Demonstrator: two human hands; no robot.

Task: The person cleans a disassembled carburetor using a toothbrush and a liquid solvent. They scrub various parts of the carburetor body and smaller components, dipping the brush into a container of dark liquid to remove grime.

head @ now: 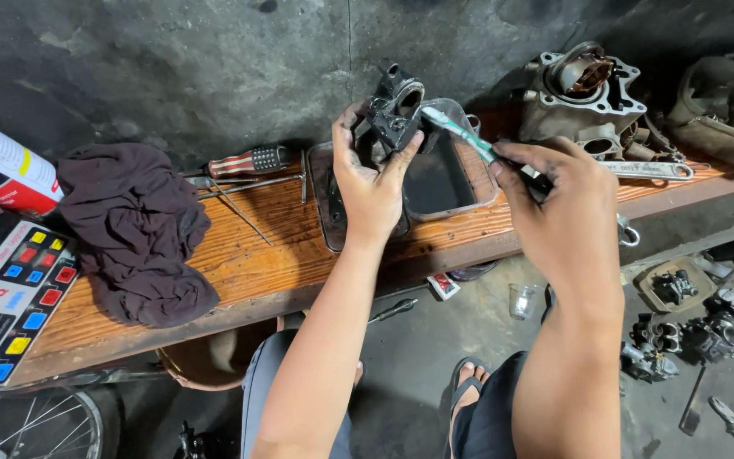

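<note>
My left hand [373, 183] grips a dirty black metal engine part [395, 110], a carburettor-like body, and holds it up over a clear plastic tray [479, 183] with dark liquid in it. My right hand [554, 200] holds a toothbrush [460, 133] with a pale green handle. Its bristle end touches the upper right side of the engine part. The tray rests on a worn wooden plank [256, 255], partly over a dark flat lid [331, 212].
A dark maroon rag [133, 229], a screwdriver with a striped handle [244, 161] and thin metal rods lie on the plank's left. An engine cylinder [584, 93] and a wrench [656, 170] sit at the right. Carburettor parts [690, 331] lie on the concrete floor.
</note>
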